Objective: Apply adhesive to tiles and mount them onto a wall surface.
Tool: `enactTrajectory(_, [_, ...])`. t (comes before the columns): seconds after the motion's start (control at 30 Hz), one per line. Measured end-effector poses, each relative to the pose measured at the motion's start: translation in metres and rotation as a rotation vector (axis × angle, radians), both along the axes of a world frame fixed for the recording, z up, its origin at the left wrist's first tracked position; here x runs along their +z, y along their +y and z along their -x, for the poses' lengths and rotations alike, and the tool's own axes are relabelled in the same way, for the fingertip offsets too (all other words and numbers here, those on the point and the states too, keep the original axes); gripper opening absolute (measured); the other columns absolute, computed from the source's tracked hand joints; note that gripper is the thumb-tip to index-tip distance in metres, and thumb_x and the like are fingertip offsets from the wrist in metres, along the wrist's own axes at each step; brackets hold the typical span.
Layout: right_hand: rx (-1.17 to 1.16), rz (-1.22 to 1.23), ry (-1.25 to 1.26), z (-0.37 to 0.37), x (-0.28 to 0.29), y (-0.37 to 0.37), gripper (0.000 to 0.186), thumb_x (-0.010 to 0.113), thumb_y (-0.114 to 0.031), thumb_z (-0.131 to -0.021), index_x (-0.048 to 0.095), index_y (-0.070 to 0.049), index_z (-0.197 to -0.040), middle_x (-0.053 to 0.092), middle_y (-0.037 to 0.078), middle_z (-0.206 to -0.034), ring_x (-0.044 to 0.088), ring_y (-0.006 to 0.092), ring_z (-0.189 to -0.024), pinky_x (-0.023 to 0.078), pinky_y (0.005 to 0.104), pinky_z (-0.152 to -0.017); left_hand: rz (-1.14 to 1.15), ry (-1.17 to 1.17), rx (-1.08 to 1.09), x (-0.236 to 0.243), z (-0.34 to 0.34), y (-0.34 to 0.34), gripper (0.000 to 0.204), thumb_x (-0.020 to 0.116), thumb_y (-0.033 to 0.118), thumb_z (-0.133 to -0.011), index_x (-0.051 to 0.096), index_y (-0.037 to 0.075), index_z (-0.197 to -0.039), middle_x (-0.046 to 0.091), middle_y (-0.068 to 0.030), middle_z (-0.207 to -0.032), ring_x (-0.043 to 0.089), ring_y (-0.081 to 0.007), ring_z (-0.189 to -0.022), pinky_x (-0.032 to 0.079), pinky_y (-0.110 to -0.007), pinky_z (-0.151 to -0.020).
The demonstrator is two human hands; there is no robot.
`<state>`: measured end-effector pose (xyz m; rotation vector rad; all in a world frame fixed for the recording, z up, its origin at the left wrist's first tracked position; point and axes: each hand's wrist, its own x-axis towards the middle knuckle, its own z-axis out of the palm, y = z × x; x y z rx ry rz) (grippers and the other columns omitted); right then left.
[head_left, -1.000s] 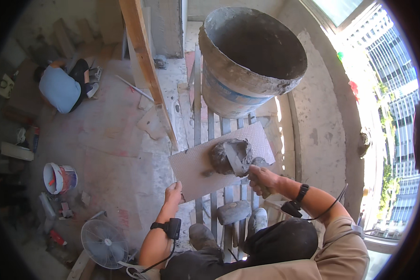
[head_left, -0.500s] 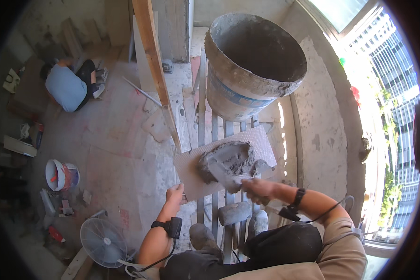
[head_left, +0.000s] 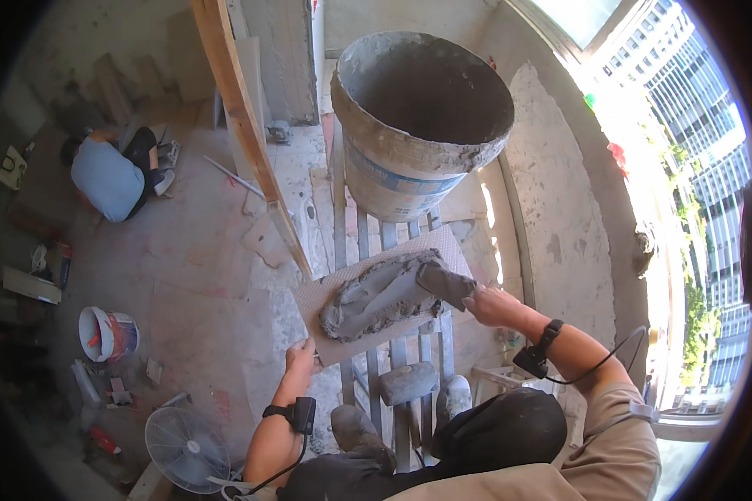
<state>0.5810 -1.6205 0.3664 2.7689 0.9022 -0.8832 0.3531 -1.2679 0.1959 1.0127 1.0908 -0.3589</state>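
Note:
A tile (head_left: 313,307) with a textured, light brown face lies aslant across the metal slats in front of me. Grey mortar (head_left: 368,299) forms a long, ridged heap over its middle. At the tile's near left corner, my left hand (head_left: 299,356) is closed on the edge. My right hand (head_left: 495,306), beyond the tile's right side, grips a mortar-coated trowel (head_left: 444,285). The trowel's blade rests on the right end of the mortar; its handle is mostly hidden by my fingers.
A big mortar-smeared bucket (head_left: 422,179) stands on the slats beyond the tile. A mallet (head_left: 408,382) lies by my knees. A wooden post (head_left: 238,108) rises at the left. Below left are a fan (head_left: 188,449) and a small bucket (head_left: 109,334); a person (head_left: 109,179) crouches farther off.
The trowel has swung from the tile's near right edge up onto the mortar's right end. The mortar is now longer and flatter. My left hand keeps hold of the tile; the view has shifted slightly.

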Motion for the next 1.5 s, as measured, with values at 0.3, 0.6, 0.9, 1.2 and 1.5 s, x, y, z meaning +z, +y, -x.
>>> enactTrajectory(0.3, [-0.775, -0.216, 1.108, 0.072, -0.003, 0.087, 0.052, 0.037, -0.053, -0.096, 0.052, -0.004, -0.094, 0.046, 0.004, -0.064, 0.045, 0.0159, -0.047, 0.037, 0.0317, -0.039, -0.045, 0.021, -0.028, 0.003, 0.003, 0.004, 0.036, 0.049, 0.037, -0.098, 0.055, 0.005, -0.115, 0.066, -0.0089, -0.097, 0.067, -0.0235, -0.082, 0.055, -0.038, -0.069])
enactTrajectory(0.6, [-0.381, -0.110, 0.994, 0.067, -0.018, 0.103, 0.056, 0.033, -0.051, -0.098, 0.058, -0.001, -0.098, 0.052, 0.008, -0.063, 0.054, 0.0181, -0.052, 0.042, 0.0345, -0.042, -0.128, -0.008, 0.082, -0.007, 0.004, -0.005, 0.046, 0.048, 0.037, -0.098, 0.059, -0.006, -0.110, 0.066, -0.0138, -0.095, 0.066, -0.0236, -0.082, 0.054, -0.037, -0.071])
enactTrajectory(0.9, [0.461, -0.577, 0.508, 0.093, -0.060, 0.093, 0.036, 0.046, -0.029, -0.097, 0.055, 0.006, -0.093, 0.059, 0.030, -0.075, 0.060, 0.0464, -0.076, 0.045, 0.0528, -0.064, -0.247, 0.068, 0.016, -0.004, 0.000, 0.002, 0.042, 0.047, 0.035, -0.097, 0.058, -0.003, -0.110, 0.064, -0.0112, -0.088, 0.064, -0.0228, -0.074, 0.053, -0.040, -0.063])
enactTrajectory(1.2, [0.126, -0.451, 0.468, 0.043, -0.004, 0.042, 0.038, 0.050, -0.035, -0.096, 0.057, 0.002, -0.089, 0.060, 0.029, -0.079, 0.058, 0.0479, -0.078, 0.047, 0.0510, -0.066, -0.151, 0.022, 0.025, 0.046, -0.011, -0.006, 0.038, 0.046, 0.034, -0.098, 0.058, -0.002, -0.105, 0.063, -0.0100, -0.085, 0.063, -0.0219, -0.069, 0.053, -0.039, -0.059])
enactTrajectory(1.5, [0.137, -0.231, 0.529, 0.071, -0.003, -0.008, 0.048, 0.046, -0.042, -0.096, 0.056, 0.005, -0.091, 0.062, 0.030, -0.079, 0.060, 0.0475, -0.080, 0.047, 0.0522, -0.073, -0.215, -0.022, 0.055, 0.029, -0.010, -0.006, 0.039, 0.046, 0.033, -0.098, 0.059, -0.003, -0.106, 0.062, -0.0108, -0.093, 0.060, -0.0217, -0.078, 0.050, -0.040, -0.066])
